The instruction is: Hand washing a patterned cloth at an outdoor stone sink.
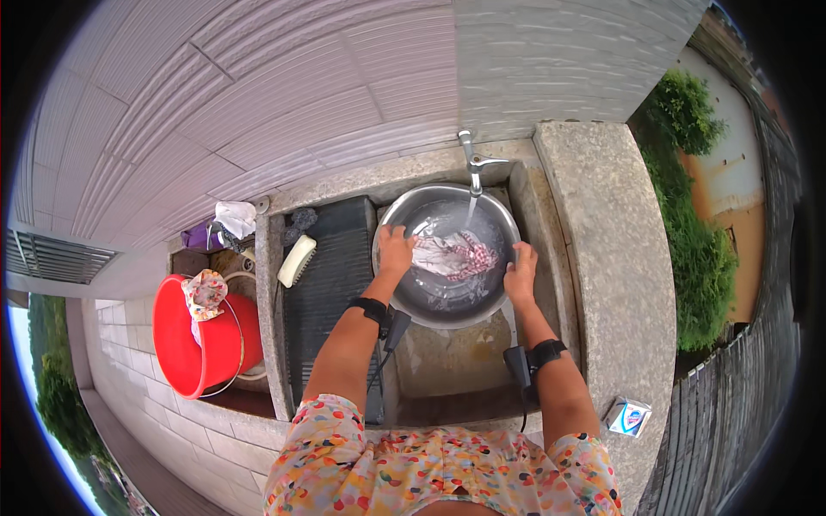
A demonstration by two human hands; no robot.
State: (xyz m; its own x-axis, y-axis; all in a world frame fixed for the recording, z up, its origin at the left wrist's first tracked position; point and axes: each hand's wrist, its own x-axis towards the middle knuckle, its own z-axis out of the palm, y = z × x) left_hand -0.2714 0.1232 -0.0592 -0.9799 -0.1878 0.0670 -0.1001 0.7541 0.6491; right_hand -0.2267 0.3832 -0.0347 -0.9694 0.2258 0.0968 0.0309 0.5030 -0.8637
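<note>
Cloth, white and red-checked, lay in a steel basin, below a running tap near twelve o'clock. The left hand curled at the basin's nine o'clock rim, the right hand at three; whether either pinched anything, I could not tell. On the desk between four and five, a box bore a blue-and-white emblem.

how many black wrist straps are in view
2: the left strap sits just behind the left hand, and the right strap just behind the right hand. No others show.
</note>
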